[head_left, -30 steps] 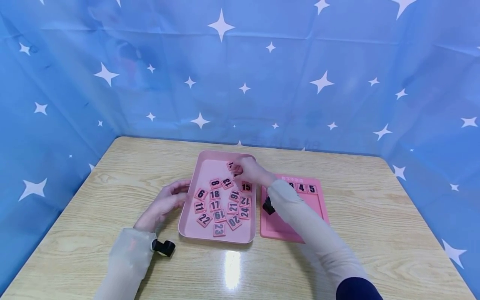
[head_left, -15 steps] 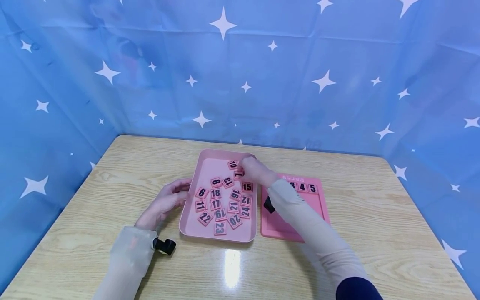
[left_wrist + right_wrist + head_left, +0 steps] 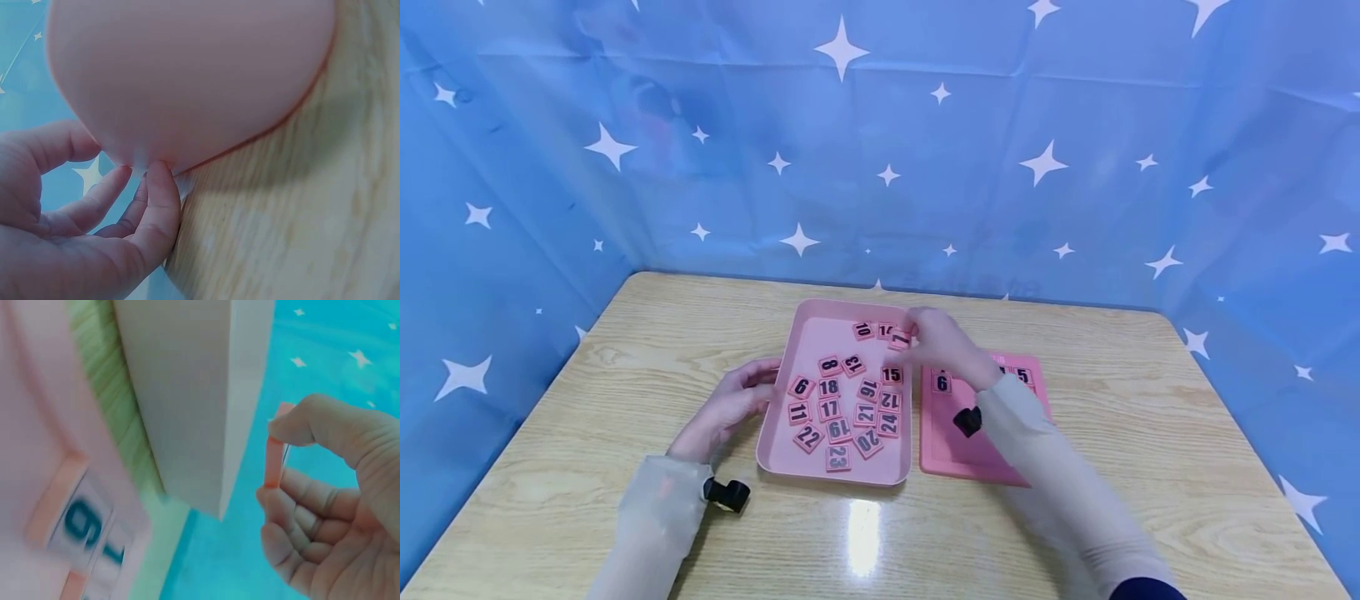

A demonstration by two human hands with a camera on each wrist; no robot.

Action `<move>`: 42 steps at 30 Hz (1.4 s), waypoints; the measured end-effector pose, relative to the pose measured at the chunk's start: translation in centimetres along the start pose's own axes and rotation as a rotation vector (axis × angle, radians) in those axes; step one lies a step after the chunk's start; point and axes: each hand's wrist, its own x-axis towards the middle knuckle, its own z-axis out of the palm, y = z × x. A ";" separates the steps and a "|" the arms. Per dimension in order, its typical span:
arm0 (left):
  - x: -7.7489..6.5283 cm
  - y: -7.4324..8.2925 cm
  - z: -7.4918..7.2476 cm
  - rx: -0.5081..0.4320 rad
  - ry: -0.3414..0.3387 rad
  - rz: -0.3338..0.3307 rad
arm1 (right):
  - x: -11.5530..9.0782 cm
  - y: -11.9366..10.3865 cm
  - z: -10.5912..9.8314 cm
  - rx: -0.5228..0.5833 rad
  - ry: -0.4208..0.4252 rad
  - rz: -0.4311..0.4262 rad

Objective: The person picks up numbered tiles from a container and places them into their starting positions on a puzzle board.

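Between thumb and fingers my right hand (image 3: 945,343) pinches a small pink number tile marked 7 (image 3: 899,339), above the tray's far right side. In the right wrist view that tile (image 3: 273,464) is seen edge-on. My left hand (image 3: 733,404) rests at the left wall of the pink tray (image 3: 808,321), fingertips touching its outside (image 3: 187,81). Several numbered tiles lie loose in the tray, among them 8 (image 3: 830,366) and 15 (image 3: 891,376). Right of the tray lies a pink number board (image 3: 977,450); its top row is partly hidden by the right arm. Tile 6 (image 3: 942,382) sits below that row.
The tray and board lie side by side on a wooden table (image 3: 1150,400), with a narrow gap between them. A blue star-patterned curtain (image 3: 737,100) hangs behind and at both sides. The right forearm crosses over the board.
My right hand has picked tile 7 up from among the tray's tiles and moved it right, towards the tray's right wall. Tile 14 has come into sight. The left hand stays put.
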 end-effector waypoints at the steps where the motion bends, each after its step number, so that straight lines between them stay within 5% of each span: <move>1: 0.0 0.0 0.0 -0.001 0.000 -0.001 | -0.5 0.3 -0.4 -0.003 0.010 0.012; 18: -0.2 0.2 0.0 0.028 0.010 0.008 | -7.7 5.9 -0.7 -0.075 0.029 0.130; 35: -0.2 0.1 0.0 0.038 0.017 0.006 | -8.1 6.3 0.4 -0.023 -0.048 0.265; 42: -0.2 0.1 0.0 0.040 0.016 0.004 | -8.6 6.6 -0.4 -0.051 -0.038 0.215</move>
